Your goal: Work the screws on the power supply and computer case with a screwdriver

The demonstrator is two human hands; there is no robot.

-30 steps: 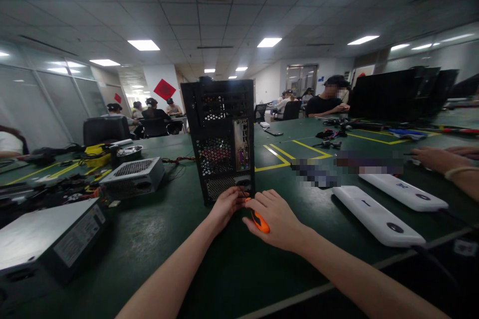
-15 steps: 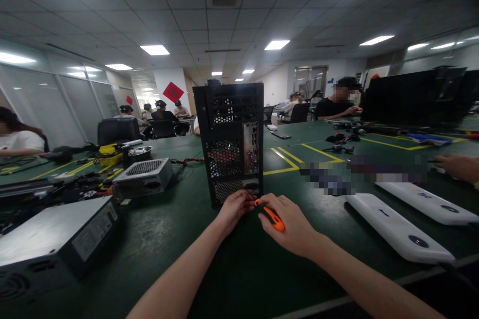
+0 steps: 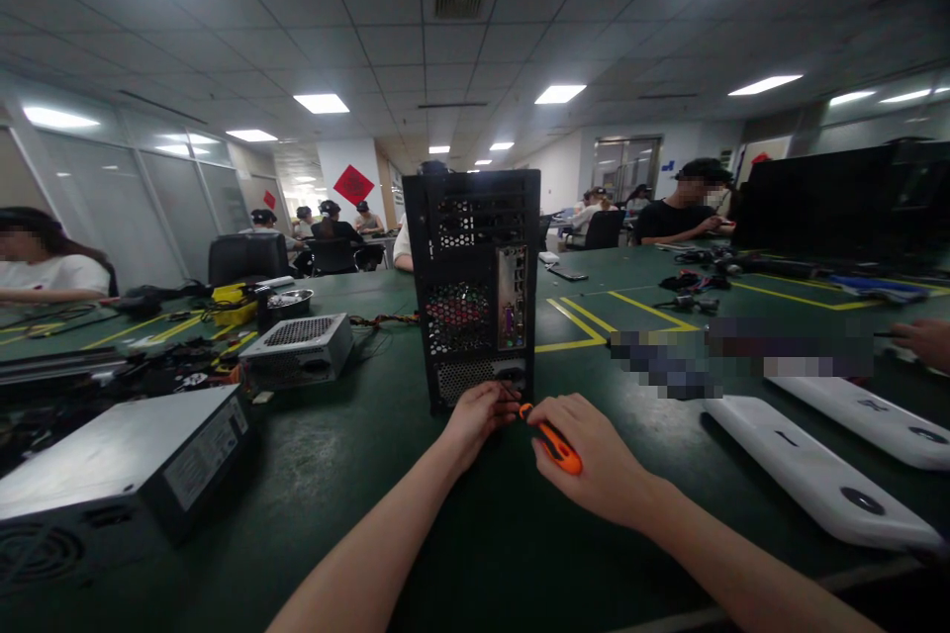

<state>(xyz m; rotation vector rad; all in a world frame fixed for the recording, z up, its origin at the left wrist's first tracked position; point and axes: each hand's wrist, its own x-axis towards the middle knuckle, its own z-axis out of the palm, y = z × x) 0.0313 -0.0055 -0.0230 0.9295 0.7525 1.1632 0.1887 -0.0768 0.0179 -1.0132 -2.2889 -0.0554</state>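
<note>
A black computer case (image 3: pixel 475 269) stands upright on the green table, its rear side with perforated vents and a metal port plate (image 3: pixel 512 302) facing me. My right hand (image 3: pixel 586 460) is wrapped round a screwdriver (image 3: pixel 560 448) with an orange and black handle, its front end pointing at the lower right corner of the case. At that corner my left hand (image 3: pixel 475 420) is closed in a pinch around the screwdriver's tip end. Whatever lies between the left fingertips is too small and dark to make out. A power supply section (image 3: pixel 464 381) sits low in the case.
Two loose power supplies (image 3: pixel 215 445) lie to the left, with cables and a metal bowl (image 3: pixel 289 300) behind. White devices (image 3: pixel 816 465) lie at the right. A co-worker's hand (image 3: pixel 924 344) shows at the right edge. A dark monitor (image 3: pixel 838 203) stands at the back right.
The whole view has shifted, so the scene sits slightly further right. Both hands stay at the case's lower right corner, the screwdriver still in the right hand.
</note>
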